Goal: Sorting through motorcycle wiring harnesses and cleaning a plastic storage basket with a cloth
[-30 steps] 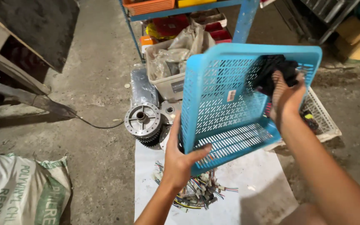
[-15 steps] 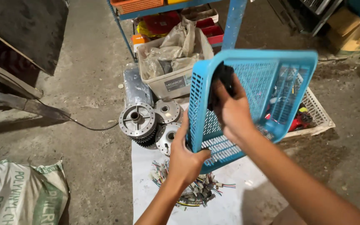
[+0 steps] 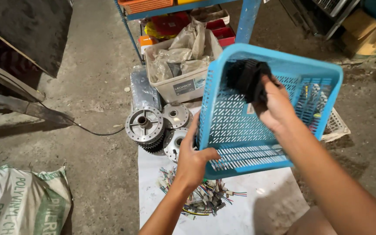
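Underfoot, concrete floor (image 3: pixel 96 78), white sheet (image 3: pixel 257 209)

- One head-worn view looks steeply down and forward from above the person's arms.
- It sits close to the basket (image 3: pixel 266 109), raised before it.
- Floor, sheet (image 3: pixel 240 209) and shelf (image 3: pixel 249 17) lie beyond.

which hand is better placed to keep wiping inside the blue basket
Right. The right hand already presses the dark cloth against the inside of the tilted blue basket, while the left hand grips its lower rim to steady it.
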